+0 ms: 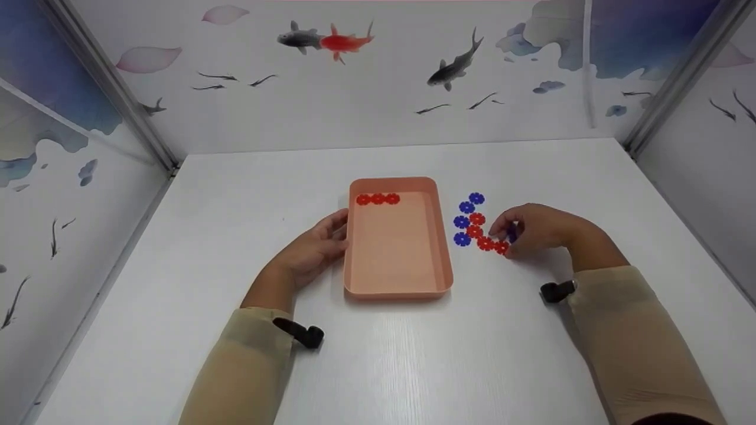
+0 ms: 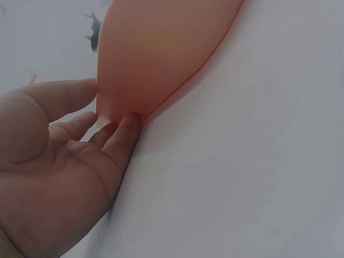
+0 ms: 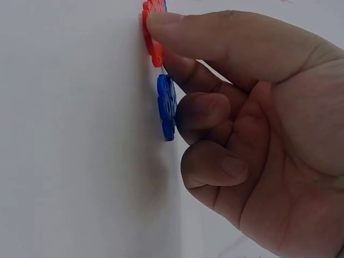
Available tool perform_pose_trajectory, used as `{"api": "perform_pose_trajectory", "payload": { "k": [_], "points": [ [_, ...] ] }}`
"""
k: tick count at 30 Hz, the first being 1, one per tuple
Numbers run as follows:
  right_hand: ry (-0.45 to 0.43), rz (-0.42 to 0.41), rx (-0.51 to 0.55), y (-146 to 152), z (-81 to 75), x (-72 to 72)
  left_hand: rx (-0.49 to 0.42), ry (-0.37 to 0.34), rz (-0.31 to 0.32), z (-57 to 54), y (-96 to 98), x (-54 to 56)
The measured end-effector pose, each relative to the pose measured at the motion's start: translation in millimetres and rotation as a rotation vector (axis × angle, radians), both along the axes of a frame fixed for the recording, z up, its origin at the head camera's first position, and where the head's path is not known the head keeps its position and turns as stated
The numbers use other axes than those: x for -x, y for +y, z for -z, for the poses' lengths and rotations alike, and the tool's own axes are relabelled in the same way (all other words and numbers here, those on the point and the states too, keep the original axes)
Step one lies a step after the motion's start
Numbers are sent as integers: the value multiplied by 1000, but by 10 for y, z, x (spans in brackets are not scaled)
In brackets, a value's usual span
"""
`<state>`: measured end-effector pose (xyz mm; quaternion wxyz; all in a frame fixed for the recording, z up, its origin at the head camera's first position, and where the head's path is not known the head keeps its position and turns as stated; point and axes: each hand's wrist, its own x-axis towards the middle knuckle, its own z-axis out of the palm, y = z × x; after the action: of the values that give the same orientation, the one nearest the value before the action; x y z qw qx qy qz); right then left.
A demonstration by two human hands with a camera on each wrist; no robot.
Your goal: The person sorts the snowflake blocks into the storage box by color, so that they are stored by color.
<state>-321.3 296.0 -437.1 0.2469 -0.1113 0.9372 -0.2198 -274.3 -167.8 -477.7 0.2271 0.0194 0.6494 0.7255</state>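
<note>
A shallow pink tray lies on the white table, with three red snowflake discs in a row near its far left corner. My left hand rests against the tray's left side; in the left wrist view, thumb and fingertips touch its outer wall. Right of the tray, my right hand pinches a red snowflake disc at the end of a line of red ones. A blue snowflake disc sits beneath its curled fingers. Other red discs and blue discs lie between tray and hand.
The white table is bounded by a printed back wall and side panels with metal posts at the corners. Black wrist devices are strapped over both beige sleeves.
</note>
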Motion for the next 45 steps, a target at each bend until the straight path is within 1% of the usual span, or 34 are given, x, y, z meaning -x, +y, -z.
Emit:
{"api": "perform_pose_trajectory", "payload": {
  "k": [8, 15, 22, 24, 28, 36, 40, 45],
  "points": [
    [17, -9, -18, -44, -32, -23, 17, -3, -6, -8, -4, 6],
    [12, 14, -40, -49, -14, -20, 26, -20, -23, 6, -1, 1],
    [32, -2, -30, -38, -2, -32, -22, 11, 18, -9, -4, -19],
    [32, 6, -32, -38, 0, -30, -19, 16, 21, -13, -7, -23],
    [32, 22, -34, -44, 1, -23, -10, 10, 17, -14, -9, -23],
    [41, 26, -22, -43, 11, -18, 2, -3, 5, -14, -6, -20],
    [47, 20, -27, -33, 6, -14, 5, -5, 2, -17, -1, -23],
    [33, -4, 10, -8, -40, -1, 13, 4, 6, -13, -2, -13]
  ]
}}
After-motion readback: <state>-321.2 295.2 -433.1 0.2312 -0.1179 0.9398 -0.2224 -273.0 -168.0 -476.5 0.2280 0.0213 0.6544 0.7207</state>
